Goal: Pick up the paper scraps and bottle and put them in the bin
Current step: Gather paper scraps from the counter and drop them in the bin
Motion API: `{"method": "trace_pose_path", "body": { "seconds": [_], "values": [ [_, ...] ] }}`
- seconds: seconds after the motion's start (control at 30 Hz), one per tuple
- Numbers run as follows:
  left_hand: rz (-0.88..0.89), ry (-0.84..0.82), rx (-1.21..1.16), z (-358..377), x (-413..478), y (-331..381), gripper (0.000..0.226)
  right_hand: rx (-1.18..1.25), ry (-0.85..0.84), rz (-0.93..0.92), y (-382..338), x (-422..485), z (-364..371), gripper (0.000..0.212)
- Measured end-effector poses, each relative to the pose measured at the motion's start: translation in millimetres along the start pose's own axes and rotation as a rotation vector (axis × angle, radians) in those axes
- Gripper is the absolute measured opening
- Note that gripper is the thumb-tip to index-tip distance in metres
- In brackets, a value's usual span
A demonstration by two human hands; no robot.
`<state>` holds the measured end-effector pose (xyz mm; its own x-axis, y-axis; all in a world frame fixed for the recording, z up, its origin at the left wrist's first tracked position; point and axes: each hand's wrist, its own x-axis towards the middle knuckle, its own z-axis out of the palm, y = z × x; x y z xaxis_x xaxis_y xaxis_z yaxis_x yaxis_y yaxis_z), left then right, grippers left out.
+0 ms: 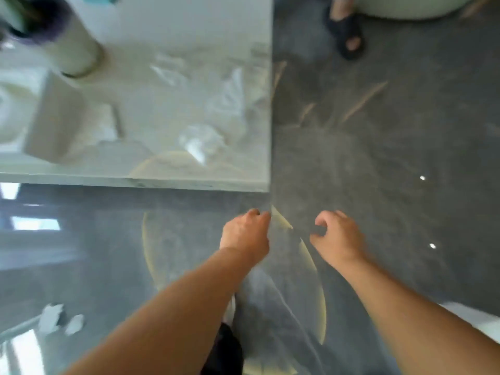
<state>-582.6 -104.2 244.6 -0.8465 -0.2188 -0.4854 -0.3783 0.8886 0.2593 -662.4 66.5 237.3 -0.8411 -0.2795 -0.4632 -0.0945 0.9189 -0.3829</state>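
The frame is motion-blurred. At the upper left a pale, marbled table (140,169) with a sharp square corner carries a tall cream cylinder (67,47) with a dark open mouth; whether it holds anything cannot be told. Beside it sit a white box-like block (54,120) and several crumpled white scraps (201,143), roughly three or four; the blur prevents an exact count. Two more torn white bits (61,319) lie on the glossy grey floor (378,158) at the lower left. No bottle can be picked out clearly. Both bare forearms reach up from the bottom edge over the floor. The left hand (246,234) is loosely curled and holds nothing. The right hand (335,236) is half closed, thumb and fingers apart, also empty. One sandalled foot (346,33) stands at the top.
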Motion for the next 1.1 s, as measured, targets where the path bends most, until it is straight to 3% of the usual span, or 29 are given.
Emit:
{"method": "trace_pose_path", "body": {
  "seconds": [0.17,0.37,0.47,0.63,0.8,0.97,1.1],
  "values": [
    [-0.082,0.161,0.022,-99,-1,-155,0.02,0.015,0.154,-0.246,-209,52,14,0.023],
    [-0.198,0.313,-0.098,-155,22,-225,0.022,-0.108,-0.034,-0.278,-313,85,16,0.045],
    [-0.194,0.333,-0.127,-167,46,-223,0.024,-0.251,-0.094,-0.311,-319,86,24,0.042],
    [-0.071,0.346,-0.112,-186,116,-196,0.038,-0.199,0.064,-0.41,-310,89,38,0.033],
    [0.173,0.16,-0.017,-197,178,-158,0.055,-0.121,0.093,-0.501,-297,94,41,0.026],
    [0.189,0.109,-0.005,-180,183,-139,0.018,-0.064,0.078,-0.467,-264,91,40,0.022],
    [0.223,0.06,0.066,-167,168,-111,0.019,-0.027,0.101,-0.353,-214,81,26,0.022]
  ]
}}
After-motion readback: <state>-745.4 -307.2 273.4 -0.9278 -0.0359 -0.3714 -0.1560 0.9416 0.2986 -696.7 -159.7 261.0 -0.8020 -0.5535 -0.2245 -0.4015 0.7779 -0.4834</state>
